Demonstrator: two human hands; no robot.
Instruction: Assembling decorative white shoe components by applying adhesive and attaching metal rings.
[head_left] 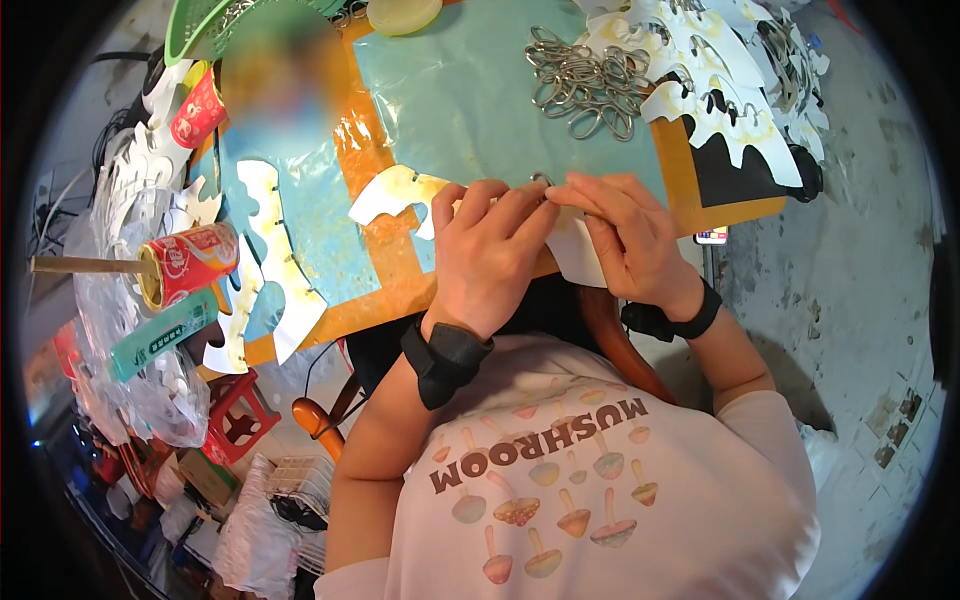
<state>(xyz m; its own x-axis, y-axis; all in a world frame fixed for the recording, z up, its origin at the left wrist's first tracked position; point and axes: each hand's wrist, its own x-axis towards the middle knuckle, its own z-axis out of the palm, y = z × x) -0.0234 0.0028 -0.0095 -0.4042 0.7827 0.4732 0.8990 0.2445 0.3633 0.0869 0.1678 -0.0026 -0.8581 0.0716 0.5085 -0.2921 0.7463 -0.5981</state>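
At the table's near edge, my left hand [490, 250] and my right hand [632, 235] meet, their fingers bent and pinched together. Between them runs a white curved cut-out piece [395, 192] with scalloped notches and yellow stains; my hands cover its middle. A small metal hook [541, 179] pokes up at the fingertips, its lower part hidden. Beyond my right hand lies a heap of silver metal hooks [590, 85]. More white cut-out pieces [285, 285] with the same yellow stains lie left of my left hand.
Blue sheeting and orange tape cover the table [480, 110]. White pieces carrying metal hooks [730, 110] pile up at the right corner. On the left stand a red can [195, 262] with a stick, a teal box [165, 333] and a green basket [195, 30]. A yellowish round lid [403, 14] lies at the back.
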